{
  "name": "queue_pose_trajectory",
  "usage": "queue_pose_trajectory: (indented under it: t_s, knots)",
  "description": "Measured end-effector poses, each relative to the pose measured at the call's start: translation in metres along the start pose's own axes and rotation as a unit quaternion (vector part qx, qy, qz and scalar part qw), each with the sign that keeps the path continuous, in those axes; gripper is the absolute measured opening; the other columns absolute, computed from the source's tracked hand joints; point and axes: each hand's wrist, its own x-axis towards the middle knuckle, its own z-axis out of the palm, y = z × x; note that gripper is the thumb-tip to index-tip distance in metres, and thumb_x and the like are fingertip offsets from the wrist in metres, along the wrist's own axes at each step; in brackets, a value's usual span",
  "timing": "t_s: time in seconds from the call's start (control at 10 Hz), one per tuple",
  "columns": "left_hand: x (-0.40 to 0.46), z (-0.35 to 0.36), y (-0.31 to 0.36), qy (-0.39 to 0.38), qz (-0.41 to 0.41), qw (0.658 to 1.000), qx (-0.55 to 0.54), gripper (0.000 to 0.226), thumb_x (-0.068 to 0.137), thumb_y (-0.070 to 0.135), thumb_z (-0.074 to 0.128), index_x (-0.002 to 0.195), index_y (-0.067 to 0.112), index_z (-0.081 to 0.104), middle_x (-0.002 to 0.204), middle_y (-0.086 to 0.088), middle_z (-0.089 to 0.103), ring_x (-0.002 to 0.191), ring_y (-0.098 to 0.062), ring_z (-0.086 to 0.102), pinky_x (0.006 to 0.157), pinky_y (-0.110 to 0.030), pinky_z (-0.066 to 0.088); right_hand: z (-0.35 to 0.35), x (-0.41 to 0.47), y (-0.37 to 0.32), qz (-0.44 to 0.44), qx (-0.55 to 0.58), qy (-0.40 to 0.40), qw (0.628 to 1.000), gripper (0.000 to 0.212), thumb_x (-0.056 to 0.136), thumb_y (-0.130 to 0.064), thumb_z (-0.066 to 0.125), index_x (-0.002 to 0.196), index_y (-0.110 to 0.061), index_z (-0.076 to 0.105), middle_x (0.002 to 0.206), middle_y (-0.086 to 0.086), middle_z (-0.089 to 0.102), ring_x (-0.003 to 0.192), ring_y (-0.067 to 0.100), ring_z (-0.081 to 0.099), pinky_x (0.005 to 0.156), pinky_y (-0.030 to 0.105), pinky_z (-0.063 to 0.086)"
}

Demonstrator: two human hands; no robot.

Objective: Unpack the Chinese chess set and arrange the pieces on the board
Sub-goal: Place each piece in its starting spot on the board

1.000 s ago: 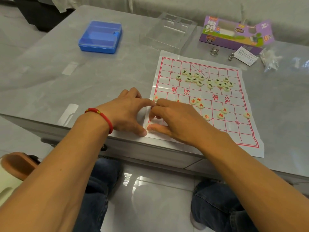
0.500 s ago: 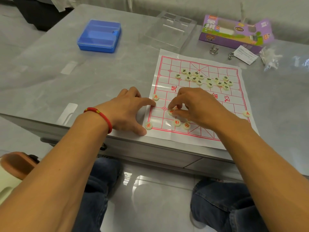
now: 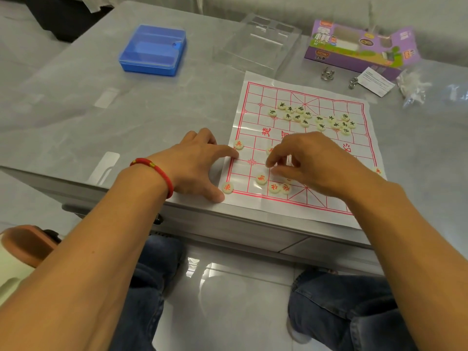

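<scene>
- Here the paper board (image 3: 307, 150) lies flat at the near edge of the table (image 3: 76, 117), its long axis running from the near edge towards the far edge, slightly skewed to the right.
- The left hand (image 3: 195, 165) rests at the board's near-left corner, fingers spread and straight, pressing the sheet's left edge; a red bracelet (image 3: 155, 171) circles its wrist.
- The right hand (image 3: 311, 160) hovers over the near half, fingers curled downward; whether they pinch a piece I cannot tell.
- Red-lettered pieces (image 3: 261, 179) sit along the near rows, one at the near-left corner.
- Black-lettered pieces (image 3: 305, 117) cluster loosely on the far half.
- A blue box (image 3: 153, 50), a clear lid (image 3: 258, 44) and a purple carton (image 3: 354, 49) stand towards the far edge.
</scene>
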Motion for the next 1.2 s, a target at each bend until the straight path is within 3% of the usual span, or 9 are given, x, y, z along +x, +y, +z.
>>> queue_pose_trajectory:
  t_s: [0.2, 0.5, 0.7, 0.9, 1.2]
  knots:
    - [0.001, -0.001, 0.001, -0.001, 0.0, 1.0, 0.01, 0.091, 0.075, 0.048, 0.08, 0.15, 0.041, 0.028, 0.144, 0.0, 0.031, 0.134, -0.024, 0.028, 0.111, -0.042, 0.036, 0.014, 0.005, -0.012, -0.019, -0.012, -0.012, 1.0, 0.023, 0.09, -0.031, 0.07, 0.113, -0.03, 0.073, 0.103, -0.008, 0.067, 0.083, 0.009, 0.056, 0.077, 0.023, 0.051]
    - [0.003, 0.0, 0.001, -0.001, -0.005, 1.0, 0.015, 0.092, 0.074, 0.048, 0.081, 0.149, 0.043, 0.028, 0.143, 0.0, 0.03, 0.133, -0.024, 0.028, 0.109, -0.04, 0.036, 0.024, 0.003, -0.026, -0.048, -0.058, 0.001, 0.997, 0.032, 0.087, -0.057, 0.062, 0.098, -0.028, 0.069, 0.093, -0.009, 0.063, 0.08, 0.009, 0.056, 0.072, 0.024, 0.05]
    - [0.003, 0.0, 0.001, -0.001, -0.004, 1.0, 0.017, 0.092, 0.074, 0.048, 0.08, 0.149, 0.042, 0.028, 0.143, 0.0, 0.03, 0.133, -0.024, 0.029, 0.109, -0.04, 0.036, 0.019, -0.003, -0.019, -0.048, -0.03, -0.031, 0.998, 0.034, 0.085, -0.052, 0.068, 0.113, -0.032, 0.068, 0.099, -0.014, 0.057, 0.087, 0.008, 0.054, 0.07, 0.016, 0.041]
    - [0.003, 0.0, 0.002, -0.002, -0.007, 1.0, 0.018, 0.091, 0.075, 0.048, 0.08, 0.149, 0.042, 0.028, 0.144, 0.0, 0.031, 0.133, -0.024, 0.029, 0.11, -0.041, 0.036, 0.024, -0.003, -0.023, -0.054, -0.03, -0.026, 0.998, 0.026, 0.087, -0.047, 0.069, 0.109, -0.032, 0.069, 0.098, -0.013, 0.058, 0.084, 0.006, 0.051, 0.066, 0.012, 0.035]
    - [0.002, -0.001, 0.001, -0.003, -0.002, 1.0, 0.014, 0.092, 0.074, 0.047, 0.081, 0.149, 0.043, 0.028, 0.143, 0.0, 0.03, 0.134, -0.024, 0.027, 0.11, -0.041, 0.035, 0.026, -0.004, -0.023, -0.059, -0.037, -0.015, 0.997, 0.029, 0.087, -0.05, 0.068, 0.105, -0.029, 0.069, 0.102, -0.01, 0.061, 0.086, 0.008, 0.054, 0.07, 0.017, 0.042]
